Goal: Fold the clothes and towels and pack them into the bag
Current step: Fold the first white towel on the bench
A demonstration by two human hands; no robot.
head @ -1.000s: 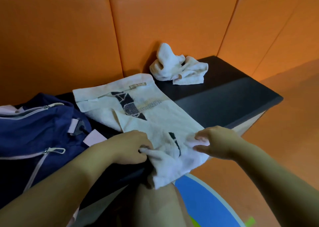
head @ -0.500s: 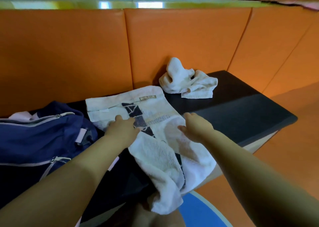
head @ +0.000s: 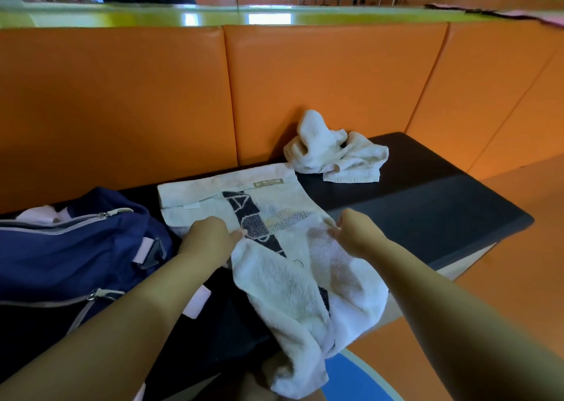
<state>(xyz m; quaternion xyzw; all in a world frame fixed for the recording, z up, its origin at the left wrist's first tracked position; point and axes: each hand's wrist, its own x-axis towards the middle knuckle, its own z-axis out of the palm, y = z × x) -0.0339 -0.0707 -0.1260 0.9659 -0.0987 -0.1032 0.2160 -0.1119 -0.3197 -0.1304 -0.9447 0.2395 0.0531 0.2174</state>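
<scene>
The big towel with the dark shapes [head: 274,214] lies flat on the black counter [head: 427,205], right in front of me, and its near part is bunched up and hangs over the front edge. My blue bag [head: 76,248] sits just to the left of it with its zip open, and my left arm covers part of the bag. A small white towel [head: 332,153] lies in a crumpled heap at the back, near the far corner of the big towel, up against the orange padded wall [head: 122,110]. My left hand [head: 210,239] lies on the left side of the big towel, and I cannot tell if it pinches the cloth or only presses it. My right hand [head: 354,232] has its fingers curled and pinches the cloth on the right side. A second ago both hands held the near end down low by the front edge; now they are up at the middle of the towel, with that end brought over on top
</scene>
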